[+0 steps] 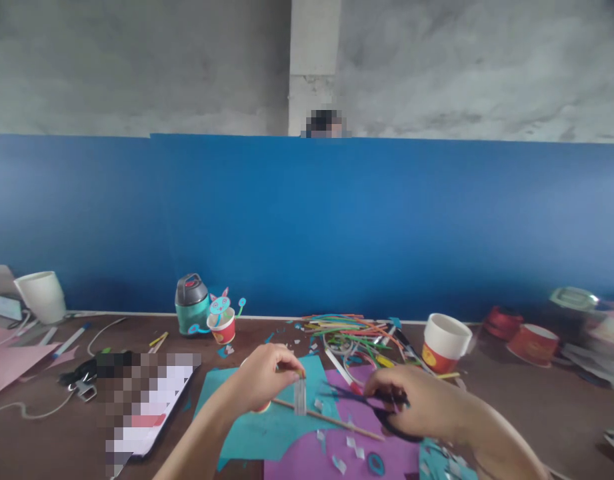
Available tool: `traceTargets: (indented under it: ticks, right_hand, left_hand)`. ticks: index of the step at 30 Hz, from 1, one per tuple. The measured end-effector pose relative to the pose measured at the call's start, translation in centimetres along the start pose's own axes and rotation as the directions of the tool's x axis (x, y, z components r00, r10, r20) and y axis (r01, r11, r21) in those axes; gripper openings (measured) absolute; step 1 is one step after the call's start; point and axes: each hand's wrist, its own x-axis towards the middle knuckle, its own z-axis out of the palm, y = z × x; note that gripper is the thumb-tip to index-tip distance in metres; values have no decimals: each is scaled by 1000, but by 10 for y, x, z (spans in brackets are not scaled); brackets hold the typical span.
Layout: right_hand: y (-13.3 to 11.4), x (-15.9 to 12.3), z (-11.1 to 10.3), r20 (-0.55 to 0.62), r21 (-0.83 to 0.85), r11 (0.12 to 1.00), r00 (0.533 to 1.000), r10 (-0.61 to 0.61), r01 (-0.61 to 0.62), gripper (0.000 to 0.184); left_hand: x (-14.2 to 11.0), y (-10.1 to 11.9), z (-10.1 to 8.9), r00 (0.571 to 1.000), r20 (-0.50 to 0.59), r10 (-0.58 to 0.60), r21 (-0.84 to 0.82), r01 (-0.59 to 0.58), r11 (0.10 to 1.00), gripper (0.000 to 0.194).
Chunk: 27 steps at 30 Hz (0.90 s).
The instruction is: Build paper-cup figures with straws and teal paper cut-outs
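Observation:
My left hand (pixel 273 375) pinches a short, see-through strip of tape (pixel 300 398) that hangs down from the fingertips. In my right hand (pixel 411 403) are scissors (pixel 351 395), their dark blades pointing left toward the strip. The blades look parted and do not appear to touch it. A thin brown stick (pixel 331 420) lies below both hands, across a teal paper sheet (pixel 257 437) and a purple sheet (pixel 307 460). Part of a paper cup (pixel 261 407) shows beneath my left wrist, mostly hidden. Small white and teal scraps (pixel 354 447) are scattered on the sheets.
Colourful strips (pixel 347 327) pile up behind my hands. A paper cup with a teal cat figure (pixel 221 323) stands by a teal flask (pixel 191 307). White-red cups (pixel 441 343) are at the right, a phone (pixel 157 413) at the left. A blue partition (pixel 307 220) closes the back.

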Motion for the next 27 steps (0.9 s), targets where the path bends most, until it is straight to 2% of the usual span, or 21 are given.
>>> traceTargets:
  ticks: [3, 9, 19, 27]
  right_hand:
    - [-2, 7, 4, -51, 22, 999, 998, -33, 34, 36]
    - [-6, 8, 8, -5, 64, 996, 998, -57, 57, 42]
    - [-25, 12, 17, 19, 75, 992, 994, -106, 104, 34]
    - [-18, 15, 22, 76, 122, 990, 994, -82, 72, 27]
  left_hand:
    - [-2, 3, -1, 999, 27, 41, 25, -42, 999, 20]
    - [-5, 7, -2, 1000, -2, 24, 21, -24, 1000, 18]
    - [-4, 6, 6, 997, 31, 69, 107, -71, 992, 15]
    - [-3, 4, 8, 998, 54, 40, 131, -47, 990, 16]
